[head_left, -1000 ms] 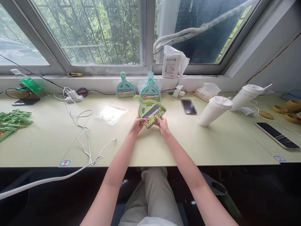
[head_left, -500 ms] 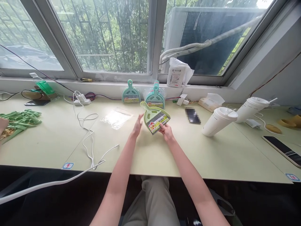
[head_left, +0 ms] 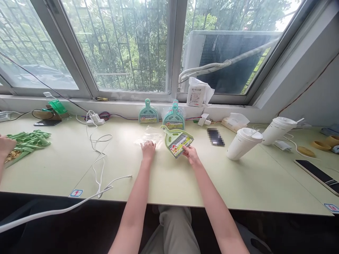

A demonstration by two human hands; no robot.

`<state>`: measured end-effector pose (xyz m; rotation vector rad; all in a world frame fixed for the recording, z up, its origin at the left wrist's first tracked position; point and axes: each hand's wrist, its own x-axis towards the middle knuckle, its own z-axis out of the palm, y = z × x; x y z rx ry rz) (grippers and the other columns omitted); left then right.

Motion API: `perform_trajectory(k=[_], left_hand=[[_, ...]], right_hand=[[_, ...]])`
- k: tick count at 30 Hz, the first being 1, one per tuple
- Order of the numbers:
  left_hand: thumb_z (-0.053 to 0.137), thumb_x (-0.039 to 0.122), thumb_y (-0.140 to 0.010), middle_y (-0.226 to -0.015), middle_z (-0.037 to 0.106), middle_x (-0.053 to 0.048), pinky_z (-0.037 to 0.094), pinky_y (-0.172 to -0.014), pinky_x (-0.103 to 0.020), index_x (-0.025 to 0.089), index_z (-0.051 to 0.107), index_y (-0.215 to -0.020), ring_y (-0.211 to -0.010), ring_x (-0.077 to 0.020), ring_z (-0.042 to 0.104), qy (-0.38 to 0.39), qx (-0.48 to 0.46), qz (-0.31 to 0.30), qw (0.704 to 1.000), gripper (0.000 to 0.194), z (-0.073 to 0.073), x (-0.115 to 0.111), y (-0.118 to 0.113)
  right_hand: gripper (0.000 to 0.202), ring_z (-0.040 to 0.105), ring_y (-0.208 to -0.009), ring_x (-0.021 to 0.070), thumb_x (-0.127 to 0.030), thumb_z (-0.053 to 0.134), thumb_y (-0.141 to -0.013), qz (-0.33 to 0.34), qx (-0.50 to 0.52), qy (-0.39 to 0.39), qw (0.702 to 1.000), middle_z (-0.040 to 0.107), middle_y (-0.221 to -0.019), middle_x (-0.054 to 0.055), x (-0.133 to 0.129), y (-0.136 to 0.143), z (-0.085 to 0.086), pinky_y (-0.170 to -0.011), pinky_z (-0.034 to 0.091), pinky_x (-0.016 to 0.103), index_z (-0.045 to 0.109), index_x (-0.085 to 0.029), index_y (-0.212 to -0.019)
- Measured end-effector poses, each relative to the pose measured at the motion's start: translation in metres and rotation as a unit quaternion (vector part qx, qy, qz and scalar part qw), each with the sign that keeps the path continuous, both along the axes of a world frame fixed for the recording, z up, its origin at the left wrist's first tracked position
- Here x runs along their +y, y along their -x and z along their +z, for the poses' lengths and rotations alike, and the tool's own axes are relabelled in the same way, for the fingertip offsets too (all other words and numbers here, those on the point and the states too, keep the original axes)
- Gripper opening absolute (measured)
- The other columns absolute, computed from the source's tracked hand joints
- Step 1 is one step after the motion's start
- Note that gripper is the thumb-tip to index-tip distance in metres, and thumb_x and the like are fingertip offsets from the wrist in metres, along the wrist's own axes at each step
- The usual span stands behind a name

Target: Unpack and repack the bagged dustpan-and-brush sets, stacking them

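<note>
A green dustpan-and-brush set (head_left: 177,141) with a printed label is held up over the table by my right hand (head_left: 191,154), whose fingers grip its lower right edge. My left hand (head_left: 148,149) is on a clear plastic bag (head_left: 151,135) lying on the table, its fingers bent down onto the near part of the bag. Behind them, a teal dustpan set (head_left: 148,112) leans upright against the wall, and a stack of similar sets (head_left: 174,118) stands beside it.
White cups (head_left: 244,143) and a dark phone (head_left: 215,137) are at the right. A white cable (head_left: 97,169) crosses the left side. Another person's hand (head_left: 6,145) is at green strips (head_left: 31,141) on the far left. A tissue pack (head_left: 234,121) sits near the wall.
My left hand has moved left, away from the green dustpan set, and down onto the plastic bag, which has been drawn to the right. My right hand still holds the set. The view has tilted up slightly.
</note>
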<state>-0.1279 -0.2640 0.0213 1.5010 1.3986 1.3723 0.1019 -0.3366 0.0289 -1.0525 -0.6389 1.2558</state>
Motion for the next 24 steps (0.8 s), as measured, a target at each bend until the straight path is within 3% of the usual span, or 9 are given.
perform_trajectory(k=[3, 6, 10, 12, 16, 19, 24], left_hand=[[0.077, 0.012, -0.058, -0.111, 0.055, -0.011, -0.006, -0.112, -0.051, 0.021, 0.059, -0.074, -0.131, -0.0336, 0.03, -0.008, 0.024, 0.019, 0.999, 0.026, -0.002, 0.002, 0.003], [0.067, 0.014, -0.069, -0.121, 0.053, -0.011, 0.006, -0.112, -0.049, 0.021, 0.062, -0.079, -0.127, -0.0315, 0.036, 0.013, 0.095, 0.021, 0.995, 0.013, -0.002, 0.003, 0.006], [0.049, 0.016, -0.083, -0.115, 0.057, -0.011, 0.033, -0.101, -0.039, 0.019, 0.066, -0.087, -0.11, -0.0262, 0.051, 0.031, 0.308, 0.061, 0.949, 0.018, 0.001, 0.003, 0.01], [0.046, 0.018, -0.085, -0.11, 0.06, -0.011, 0.039, -0.093, -0.036, 0.018, 0.067, -0.09, -0.104, -0.0253, 0.054, 0.028, 0.36, 0.088, 0.928, 0.021, 0.002, 0.003, 0.012], [0.055, 0.026, -0.082, -0.116, 0.06, -0.012, 0.038, -0.095, -0.037, 0.018, 0.067, -0.094, -0.108, -0.0271, 0.052, 0.006, 0.4, 0.106, 0.91, 0.019, 0.001, 0.004, 0.014], [0.054, 0.021, -0.082, -0.108, 0.062, -0.013, 0.034, -0.098, -0.04, 0.017, 0.068, -0.088, -0.105, -0.0275, 0.053, 0.016, 0.423, 0.097, 0.901, 0.015, 0.002, 0.004, 0.013], [0.048, 0.017, -0.085, -0.1, 0.06, -0.014, 0.043, -0.081, -0.037, 0.015, 0.062, -0.088, -0.099, -0.0274, 0.054, 0.019, 0.432, 0.118, 0.894, 0.015, 0.006, 0.0, 0.007]], right_hand=[[0.019, 0.071, -0.07, 0.0172, -0.018, 0.072, -0.072, 0.027, -0.024, 0.03, 0.999, 0.074, -0.083, 0.007, 0.0, -0.004, 0.002, -0.061, 0.06, 0.026, 0.065, -0.013, -0.088], [0.019, 0.071, -0.071, 0.0186, -0.018, 0.073, -0.071, 0.065, -0.055, 0.045, 0.995, 0.074, -0.083, 0.009, -0.003, -0.008, 0.004, -0.062, 0.06, 0.027, 0.066, -0.011, -0.088], [0.023, 0.072, -0.074, 0.0203, -0.021, 0.073, -0.072, 0.119, -0.107, 0.04, 0.986, 0.074, -0.089, 0.011, -0.008, -0.008, 0.008, -0.064, 0.06, 0.029, 0.066, -0.01, -0.091], [0.023, 0.072, -0.074, 0.0214, -0.021, 0.073, -0.072, 0.131, -0.117, 0.053, 0.983, 0.074, -0.089, 0.012, -0.009, -0.007, 0.009, -0.065, 0.06, 0.03, 0.067, -0.01, -0.091], [0.02, 0.072, -0.074, 0.0227, -0.018, 0.071, -0.073, 0.126, -0.104, 0.072, 0.984, 0.074, -0.087, 0.012, -0.009, -0.008, 0.009, -0.063, 0.061, 0.031, 0.067, -0.011, -0.09], [0.018, 0.072, -0.074, 0.022, -0.016, 0.07, -0.073, 0.098, -0.091, 0.076, 0.988, 0.074, -0.086, 0.012, -0.007, -0.009, 0.007, -0.063, 0.061, 0.03, 0.066, -0.01, -0.089], [0.018, 0.072, -0.071, 0.0214, -0.016, 0.071, -0.072, 0.095, -0.094, 0.083, 0.988, 0.074, -0.084, 0.013, -0.005, 0.004, 0.001, -0.06, 0.06, 0.029, 0.066, -0.009, -0.087]])
